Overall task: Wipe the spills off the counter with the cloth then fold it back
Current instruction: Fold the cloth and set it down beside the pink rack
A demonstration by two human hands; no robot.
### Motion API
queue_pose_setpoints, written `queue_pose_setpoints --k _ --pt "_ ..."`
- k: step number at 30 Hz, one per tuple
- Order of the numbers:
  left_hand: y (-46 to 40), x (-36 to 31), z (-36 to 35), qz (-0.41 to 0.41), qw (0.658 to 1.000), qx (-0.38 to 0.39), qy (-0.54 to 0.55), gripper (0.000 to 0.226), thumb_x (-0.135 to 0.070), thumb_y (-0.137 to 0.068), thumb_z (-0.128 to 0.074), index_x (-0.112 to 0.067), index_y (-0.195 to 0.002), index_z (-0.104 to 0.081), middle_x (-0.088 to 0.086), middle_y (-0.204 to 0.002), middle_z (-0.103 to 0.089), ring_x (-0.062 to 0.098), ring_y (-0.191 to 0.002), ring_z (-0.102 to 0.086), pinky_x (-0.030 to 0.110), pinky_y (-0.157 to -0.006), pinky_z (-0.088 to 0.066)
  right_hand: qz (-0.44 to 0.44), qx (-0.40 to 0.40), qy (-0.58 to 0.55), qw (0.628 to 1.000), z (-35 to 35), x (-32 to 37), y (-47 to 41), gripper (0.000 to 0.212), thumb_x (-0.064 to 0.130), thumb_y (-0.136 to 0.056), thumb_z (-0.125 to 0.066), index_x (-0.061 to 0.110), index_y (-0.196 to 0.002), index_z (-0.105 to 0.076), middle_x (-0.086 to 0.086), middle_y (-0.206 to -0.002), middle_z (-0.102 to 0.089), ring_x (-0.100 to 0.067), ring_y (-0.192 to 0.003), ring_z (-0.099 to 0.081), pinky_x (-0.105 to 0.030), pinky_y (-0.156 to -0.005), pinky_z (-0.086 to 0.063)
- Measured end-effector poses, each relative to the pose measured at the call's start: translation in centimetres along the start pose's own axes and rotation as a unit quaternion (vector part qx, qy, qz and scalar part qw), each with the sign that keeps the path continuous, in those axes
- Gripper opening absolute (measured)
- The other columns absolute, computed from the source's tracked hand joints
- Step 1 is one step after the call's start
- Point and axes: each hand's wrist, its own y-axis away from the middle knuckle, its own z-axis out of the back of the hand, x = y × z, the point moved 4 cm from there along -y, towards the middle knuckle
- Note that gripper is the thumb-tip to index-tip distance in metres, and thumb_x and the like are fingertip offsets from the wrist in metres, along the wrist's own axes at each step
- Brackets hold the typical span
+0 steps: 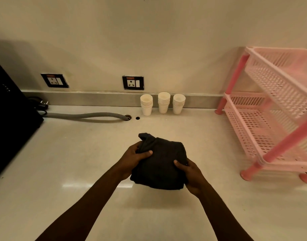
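Cloth [160, 164], dark grey and bunched into a thick folded bundle, sat between the two hands, which held it over the pale counter [76, 153]. The left hand [134, 158] gripped the cloth's left side, thumb pressed on top and fingers wrapped around a gathered corner that stuck up just beyond them. The right hand [190, 174] grasped the lower right edge, thumb on the upper surface and the remaining fingers hidden underneath. Whether the bundle's underside touched the counter could not be told.

Well beyond the hands, against the backsplash, stood three stacks of white paper cups [162, 104] in a row. Beyond the left hand a grey corrugated hose [86, 116] ran along the counter into a hole, and farther left a black appliance [9, 110] filled the edge of view. Two wall sockets [133, 82] were set above the backsplash. To the right of the right hand, well apart from it, stood a pink two-tier plastic rack [274, 108].
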Motion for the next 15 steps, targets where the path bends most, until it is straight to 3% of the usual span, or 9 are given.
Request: queue_pose_setpoints --k 3,7,11,15 --pt "-0.4 0.7 0.7 0.047 0.998 0.006 0.034 0.063 -0.014 -0.082 -0.081 -0.017 -0.140 -0.054 0.010 -0.136 -0.064 0.031 -0.125 -0.062 0.050 -0.110 -0.049 -0.014 0.027 -0.013 0.999 0.5 0.2 -0.2 0.051 0.027 -0.075 -0.085 0.020 -0.122 -0.067 -0.004 -0.116 -0.076 -0.027 -0.104 -0.073 -0.039 -0.082 -0.062" --pt "-0.6 1.2 0.6 0.061 0.998 0.004 0.024 0.064 0.000 -0.082 -0.078 -0.016 -0.138 -0.053 0.013 -0.138 -0.060 0.032 -0.123 -0.061 0.046 -0.104 -0.053 -0.020 0.023 0.011 0.999 0.8 1.0 -0.7 0.046 0.017 -0.079 -0.081 0.021 -0.122 -0.066 -0.005 -0.109 -0.077 -0.028 -0.098 -0.075 -0.039 -0.076 -0.062" --pt "-1.2 -0.4 0.7 0.012 0.999 -0.002 0.037 0.063 0.005 -0.082 -0.075 -0.020 -0.136 -0.055 0.009 -0.133 -0.065 0.029 -0.120 -0.064 0.039 -0.091 -0.060 0.046 0.028 -0.003 0.999 1.4 3.9 -1.0 0.056 -0.001 -0.078 -0.077 0.030 -0.122 -0.065 -0.006 -0.116 -0.074 -0.033 -0.103 -0.072 -0.045 -0.079 -0.062" --pt "-1.1 -2.5 0.1 -0.050 0.997 0.033 0.047 0.046 0.011 -0.087 -0.066 -0.022 -0.119 -0.068 0.002 -0.116 -0.077 0.025 -0.113 -0.070 0.029 -0.079 -0.062 0.102 0.050 0.016 0.993 2.1 7.1 -0.3 0.043 -0.005 -0.085 -0.065 0.033 -0.100 -0.078 -0.005 -0.104 -0.078 -0.024 -0.092 -0.076 -0.034 -0.068 -0.062"
